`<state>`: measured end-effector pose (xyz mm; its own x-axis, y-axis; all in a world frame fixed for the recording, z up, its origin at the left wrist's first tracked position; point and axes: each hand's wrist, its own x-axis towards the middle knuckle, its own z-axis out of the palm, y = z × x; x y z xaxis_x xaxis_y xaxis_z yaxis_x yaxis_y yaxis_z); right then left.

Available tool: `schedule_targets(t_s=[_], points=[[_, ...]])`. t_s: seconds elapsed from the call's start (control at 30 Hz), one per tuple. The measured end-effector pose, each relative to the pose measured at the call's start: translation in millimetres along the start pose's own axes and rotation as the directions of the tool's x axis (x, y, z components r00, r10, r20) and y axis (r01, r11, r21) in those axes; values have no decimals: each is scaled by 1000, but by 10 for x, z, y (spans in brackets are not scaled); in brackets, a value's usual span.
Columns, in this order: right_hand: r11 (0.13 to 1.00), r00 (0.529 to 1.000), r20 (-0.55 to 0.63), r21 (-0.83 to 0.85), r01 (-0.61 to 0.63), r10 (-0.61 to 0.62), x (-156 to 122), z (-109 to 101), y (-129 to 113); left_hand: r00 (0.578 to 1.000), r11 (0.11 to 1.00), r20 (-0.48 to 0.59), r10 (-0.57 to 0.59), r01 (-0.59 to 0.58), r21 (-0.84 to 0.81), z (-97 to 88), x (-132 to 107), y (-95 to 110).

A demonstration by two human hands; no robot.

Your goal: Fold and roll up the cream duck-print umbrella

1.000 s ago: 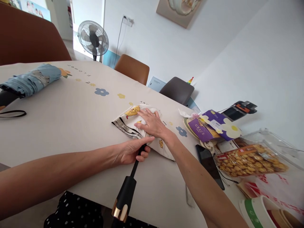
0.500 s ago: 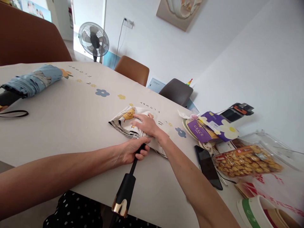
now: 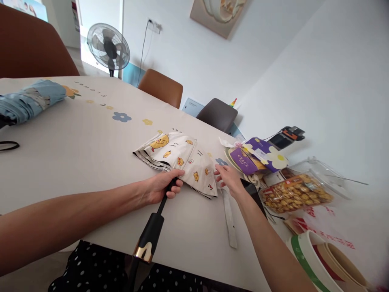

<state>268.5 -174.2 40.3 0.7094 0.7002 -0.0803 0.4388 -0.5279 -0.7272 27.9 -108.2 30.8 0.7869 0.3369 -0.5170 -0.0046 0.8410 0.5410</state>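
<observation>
At table (image 3: 100, 162) | left hand (image 3: 165, 187) holds umbrella (image 3: 190, 162) | clear packet (image 3: 269, 198): golden snacks (image 3: 304, 192)

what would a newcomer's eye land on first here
Probably the white umbrella with yellow cartoon prints, lying mid-picture on the table, its black shaft in the left hand and the right hand beside its right edge. A folded blue umbrella lies at far left. On the right, a purple box and a pack of golden-brown snacks stand out.

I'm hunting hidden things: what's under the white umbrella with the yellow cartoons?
The pale tabletop is under the white umbrella; a blue printed flower shows past its right edge. The umbrella covers the part directly beneath, so anything else there can't be seen.
</observation>
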Motion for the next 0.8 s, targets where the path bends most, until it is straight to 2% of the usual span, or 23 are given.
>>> schedule_targets(t_s=[0.2,0.37,0.57,0.73,0.8], points=[[997,995,66,-41,-68,70,28,92,107,1000,1000,-9,-3,4,14,5,-4,3],[986,991,102,133,-102,88,19,90,113,1000,1000,-16,-10,11,18,21,-7,8],[907,998,14,418,-55,54,-38,25,37,1000,1000,-7,-2,2,22,-2,9,-3],[872,983,-184,477,112,-25,-58,-99,-164,1000,1000,3,2,-2,22,-5,1,-4],[833,986,-161,541,116,-33,-52,-103,-230,1000,1000,11,3,-3,24,0,-6,-4]])
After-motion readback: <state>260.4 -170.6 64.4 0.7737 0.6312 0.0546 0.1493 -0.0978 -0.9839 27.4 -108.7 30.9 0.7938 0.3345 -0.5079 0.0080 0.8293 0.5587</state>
